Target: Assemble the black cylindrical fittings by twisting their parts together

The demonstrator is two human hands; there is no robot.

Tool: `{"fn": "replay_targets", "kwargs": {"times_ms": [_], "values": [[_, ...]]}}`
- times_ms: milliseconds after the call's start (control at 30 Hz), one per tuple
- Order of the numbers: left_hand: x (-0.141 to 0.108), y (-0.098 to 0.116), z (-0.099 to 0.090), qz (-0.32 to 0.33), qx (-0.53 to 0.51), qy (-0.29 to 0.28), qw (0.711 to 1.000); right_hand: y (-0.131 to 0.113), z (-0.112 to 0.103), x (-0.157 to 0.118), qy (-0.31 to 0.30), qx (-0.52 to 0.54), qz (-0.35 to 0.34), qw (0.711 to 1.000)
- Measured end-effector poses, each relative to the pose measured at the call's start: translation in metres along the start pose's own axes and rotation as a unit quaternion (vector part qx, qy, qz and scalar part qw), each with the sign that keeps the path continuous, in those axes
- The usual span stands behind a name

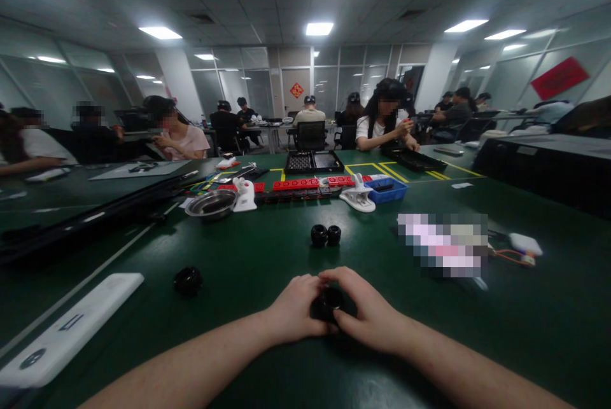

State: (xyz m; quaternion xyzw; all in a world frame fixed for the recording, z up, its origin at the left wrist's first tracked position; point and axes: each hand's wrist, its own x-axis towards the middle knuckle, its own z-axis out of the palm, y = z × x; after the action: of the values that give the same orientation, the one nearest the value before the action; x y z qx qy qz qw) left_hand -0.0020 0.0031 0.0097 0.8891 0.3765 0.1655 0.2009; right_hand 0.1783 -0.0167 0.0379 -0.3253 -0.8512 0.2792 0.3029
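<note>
On my feed, my left hand and right hand both grip a black ring, perhaps touching the table; a ring pair sits just beyond, a lone ring leftward.

Head view looks forward and down over the table, edges seemingly blurred.

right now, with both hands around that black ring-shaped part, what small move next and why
Probably ease the black ring-shaped part forward to the two similar black parts: the left hand and right hand both touch it, and the pair stands just ahead.
</note>
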Motion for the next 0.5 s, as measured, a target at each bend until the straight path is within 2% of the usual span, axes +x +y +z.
{"fn": "replay_targets", "kwargs": {"times_ms": [133, 200, 400, 500], "values": [[0.0007, -0.0016, 0.0019, 0.000, 0.021, 0.001, 1.000, 0.0029, 0.0026, 0.0019, 0.038, -0.037, 0.047, 0.998], [0.0009, -0.0012, 0.0022, -0.003, 0.022, 0.000, 1.000, 0.0036, 0.0035, 0.0023, 0.037, -0.047, 0.061, 0.996], [-0.0001, 0.0013, 0.0000, -0.012, 0.008, -0.012, 1.000, 0.0012, 0.0007, 0.0003, -0.018, 0.011, -0.006, 1.000], [-0.0002, -0.0002, 0.0011, -0.004, 0.006, -0.007, 1.000, 0.0015, 0.0009, 0.0005, -0.003, 0.004, 0.004, 1.000]]}}
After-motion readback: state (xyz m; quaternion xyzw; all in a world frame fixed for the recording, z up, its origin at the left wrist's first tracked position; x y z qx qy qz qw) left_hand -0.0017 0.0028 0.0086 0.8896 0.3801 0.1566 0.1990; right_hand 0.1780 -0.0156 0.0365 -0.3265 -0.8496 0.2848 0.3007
